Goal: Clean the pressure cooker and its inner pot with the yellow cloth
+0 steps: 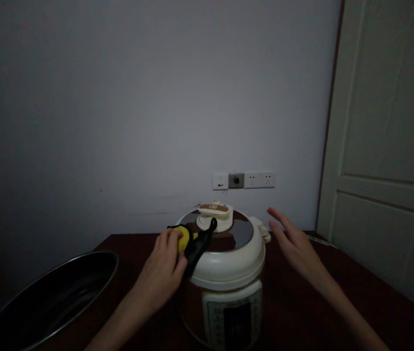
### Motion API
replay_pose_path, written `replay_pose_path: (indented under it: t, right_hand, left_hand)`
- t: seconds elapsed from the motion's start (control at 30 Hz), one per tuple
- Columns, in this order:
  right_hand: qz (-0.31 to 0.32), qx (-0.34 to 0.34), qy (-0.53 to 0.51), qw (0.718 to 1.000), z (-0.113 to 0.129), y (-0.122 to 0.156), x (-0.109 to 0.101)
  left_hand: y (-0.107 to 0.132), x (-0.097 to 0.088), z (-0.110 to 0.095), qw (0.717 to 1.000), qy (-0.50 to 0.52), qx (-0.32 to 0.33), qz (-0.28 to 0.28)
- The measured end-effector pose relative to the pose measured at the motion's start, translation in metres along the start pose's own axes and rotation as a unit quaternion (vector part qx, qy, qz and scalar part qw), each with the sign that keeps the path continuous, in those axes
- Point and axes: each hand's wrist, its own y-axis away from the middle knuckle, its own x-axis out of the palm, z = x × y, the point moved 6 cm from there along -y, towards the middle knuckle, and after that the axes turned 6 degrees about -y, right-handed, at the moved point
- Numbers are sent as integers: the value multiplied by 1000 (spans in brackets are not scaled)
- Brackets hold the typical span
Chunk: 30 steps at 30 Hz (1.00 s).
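Note:
A white and brown electric pressure cooker stands upright with its lid on, the lid handle at the top. My left hand is closed around a yellow and black object that looks like a tape measure with a black strap. It is held at the left edge of the lid, and its strap reaches over the lid toward the handle. Whether it touches the lid I cannot tell. My right hand is open with fingers stretched out, just right of the cooker's side lug, and holds nothing.
A large dark pan with a metal rim stands at the lower left of the dark red table. Wall sockets and a grey switch are behind the cooker. A pale door is at the right, with a light cable nearby.

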Motion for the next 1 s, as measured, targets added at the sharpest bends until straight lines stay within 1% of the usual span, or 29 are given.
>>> replay_pose_path:
  t: [0.1, 0.2, 0.3, 0.33, 0.4, 0.47, 0.57, 0.6, 0.67, 0.73, 0.8, 0.87, 0.9, 0.93, 1.0]
  right_hand:
    - [33, 61, 10, 998, -38, -4, 23]
    - [59, 92, -8, 994, -59, -6, 42]
    - [70, 96, -17, 993, -64, -7, 46]
    - [72, 97, -17, 993, -64, -8, 46]
    - [70, 95, -13, 993, -63, -8, 45]
    - [64, 90, -6, 994, -62, -7, 44]
    - [58, 90, 2, 994, -61, -6, 45]
    - [57, 89, 2, 994, -61, -6, 45]
    - [54, 92, 4, 994, -61, -6, 46]
    - [54, 95, 5, 994, -61, -5, 46]
    - [59, 97, 4, 994, -61, -5, 46]
    - [61, 94, 1, 994, -61, -5, 46]
    - [61, 92, 0, 994, -61, -5, 46]
    - [60, 91, 0, 994, -61, -5, 45]
    - [62, 86, 0, 994, -62, -5, 46]
  left_hand:
    - [-19, 14, 30, 992, 96, -35, 67]
    - [-53, 27, 52, 983, 136, -89, 86]
    - [-93, 43, 56, 970, 185, -58, 144]
    - [-105, 49, 58, 965, 198, -56, 163]
    - [-130, 64, 66, 952, 218, -77, 198]
    - [-150, 82, 70, 931, 250, -95, 249]
    - [-172, 109, 64, 882, 321, -110, 326]
    - [-177, 116, 61, 868, 338, -118, 345]
    - [-181, 125, 55, 848, 355, -133, 371]
    - [-181, 130, 53, 833, 366, -140, 390]
    - [-177, 132, 57, 815, 388, -149, 404]
    - [-171, 131, 66, 797, 417, -157, 408]
    - [-168, 128, 71, 793, 430, -155, 402]
    - [-165, 125, 76, 792, 442, -149, 394]
    - [-156, 113, 84, 799, 452, -142, 370]
